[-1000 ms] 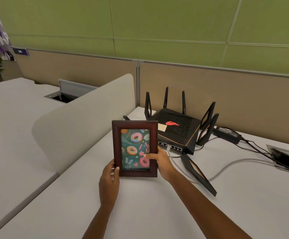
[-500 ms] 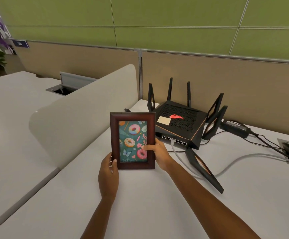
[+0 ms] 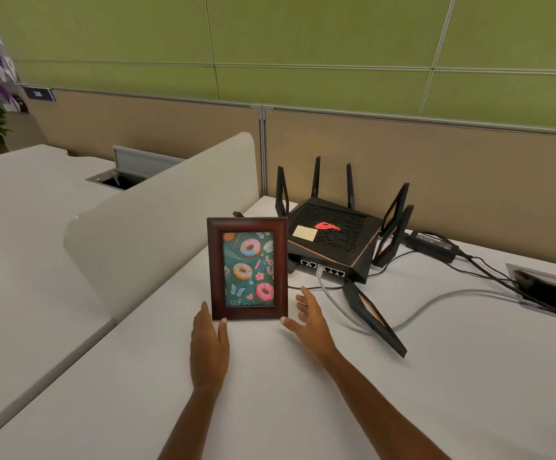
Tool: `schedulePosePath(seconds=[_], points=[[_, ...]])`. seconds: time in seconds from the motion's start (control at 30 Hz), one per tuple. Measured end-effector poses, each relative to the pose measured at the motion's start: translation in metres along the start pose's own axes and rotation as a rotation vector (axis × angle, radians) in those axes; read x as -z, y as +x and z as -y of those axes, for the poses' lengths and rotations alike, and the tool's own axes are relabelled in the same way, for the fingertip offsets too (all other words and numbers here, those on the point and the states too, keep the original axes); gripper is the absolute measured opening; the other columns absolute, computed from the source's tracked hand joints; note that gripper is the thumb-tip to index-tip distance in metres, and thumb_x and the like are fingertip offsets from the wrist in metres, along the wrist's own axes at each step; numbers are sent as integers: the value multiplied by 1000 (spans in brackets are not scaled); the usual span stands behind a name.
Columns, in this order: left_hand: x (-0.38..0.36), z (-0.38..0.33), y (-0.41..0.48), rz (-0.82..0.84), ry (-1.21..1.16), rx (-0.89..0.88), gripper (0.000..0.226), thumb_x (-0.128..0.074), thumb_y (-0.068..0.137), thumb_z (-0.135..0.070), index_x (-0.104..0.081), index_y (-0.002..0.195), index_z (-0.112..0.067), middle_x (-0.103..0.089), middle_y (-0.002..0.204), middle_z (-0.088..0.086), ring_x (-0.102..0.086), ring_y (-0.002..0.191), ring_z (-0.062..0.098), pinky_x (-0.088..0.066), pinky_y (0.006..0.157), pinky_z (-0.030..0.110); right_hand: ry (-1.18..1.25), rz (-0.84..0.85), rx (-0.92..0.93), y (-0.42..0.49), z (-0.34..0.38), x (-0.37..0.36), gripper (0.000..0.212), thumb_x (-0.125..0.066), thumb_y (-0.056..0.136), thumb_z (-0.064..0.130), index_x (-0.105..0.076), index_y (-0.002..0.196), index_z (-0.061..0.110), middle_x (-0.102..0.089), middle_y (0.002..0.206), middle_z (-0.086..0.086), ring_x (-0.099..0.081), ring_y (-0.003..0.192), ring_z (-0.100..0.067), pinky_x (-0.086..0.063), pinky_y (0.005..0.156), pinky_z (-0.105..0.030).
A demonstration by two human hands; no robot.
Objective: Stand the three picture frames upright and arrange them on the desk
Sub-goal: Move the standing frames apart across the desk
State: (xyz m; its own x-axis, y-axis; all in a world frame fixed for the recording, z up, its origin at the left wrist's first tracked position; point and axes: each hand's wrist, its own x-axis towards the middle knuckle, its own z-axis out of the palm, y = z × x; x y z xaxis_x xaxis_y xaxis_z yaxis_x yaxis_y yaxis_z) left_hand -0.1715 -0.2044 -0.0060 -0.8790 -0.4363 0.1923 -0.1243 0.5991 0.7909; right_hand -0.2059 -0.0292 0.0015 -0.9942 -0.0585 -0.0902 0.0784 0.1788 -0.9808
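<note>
Both hands — left hand [image 3: 208, 340], right hand [image 3: 309, 318] — now open, released the upright picture frame [image 3: 247, 268].

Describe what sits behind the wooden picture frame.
Behind the picture frame sits a black router with antennas, its left front corner covered by the frame. The frame's back and stand cannot be seen.

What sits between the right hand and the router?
Head view: bare desk crossed by a grey cable between the right hand and the router.
</note>
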Motion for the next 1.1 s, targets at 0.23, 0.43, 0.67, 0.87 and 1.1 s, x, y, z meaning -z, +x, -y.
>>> schedulePosePath(seconds=[0.23, 0.43, 0.67, 0.87, 1.1], points=[[7, -6, -35, -47, -39, 43, 45, -45, 93, -13, -35, 136, 0, -44, 140, 22, -42, 131, 35, -36, 107, 43, -602, 47, 161, -40, -12, 19, 47, -42, 90, 24, -36, 135, 11, -33, 147, -8, -28, 136, -20, -18, 112, -25], [2, -9, -71, 23, 53, 5, 32, -43, 93, -8, -53, 121, 5, -54, 131, 23, -44, 129, 36, -35, 108, 45, -681, 102, 124, -76, -12, 41, 41, -44, 92, 14, -41, 133, 12, -34, 147, -6, -28, 136, -20, -16, 112, -25], [-15, -43, -113, 77, 53, 51, 34, -47, 90, -5, -51, 121, 10, -52, 130, 29, -45, 126, 40, -31, 108, 48, -600, 48, 108, -130, 7, 91, 35, -52, 88, 11, -52, 123, 7, -51, 132, -13, -45, 125, -21, -25, 95, -10], [-34, -108, -168, 169, -154, -49, 33, -45, 92, -8, -50, 123, 4, -53, 130, 24, -48, 124, 35, -37, 106, 42, -592, -106, 235, -181, 45, 149, 31, -53, 87, 9, -55, 118, 7, -56, 126, -12, -50, 118, -21, -24, 89, -5], [-58, -199, -226, 372, -273, -184, 37, -38, 96, -18, -46, 129, -2, -50, 137, 16, -46, 127, 27, -35, 106, 31, -616, -323, 472, -245, 91, 227, 30, -50, 87, 5, -57, 116, 9, -59, 123, -12, -51, 118, -23, -36, 104, -32]])
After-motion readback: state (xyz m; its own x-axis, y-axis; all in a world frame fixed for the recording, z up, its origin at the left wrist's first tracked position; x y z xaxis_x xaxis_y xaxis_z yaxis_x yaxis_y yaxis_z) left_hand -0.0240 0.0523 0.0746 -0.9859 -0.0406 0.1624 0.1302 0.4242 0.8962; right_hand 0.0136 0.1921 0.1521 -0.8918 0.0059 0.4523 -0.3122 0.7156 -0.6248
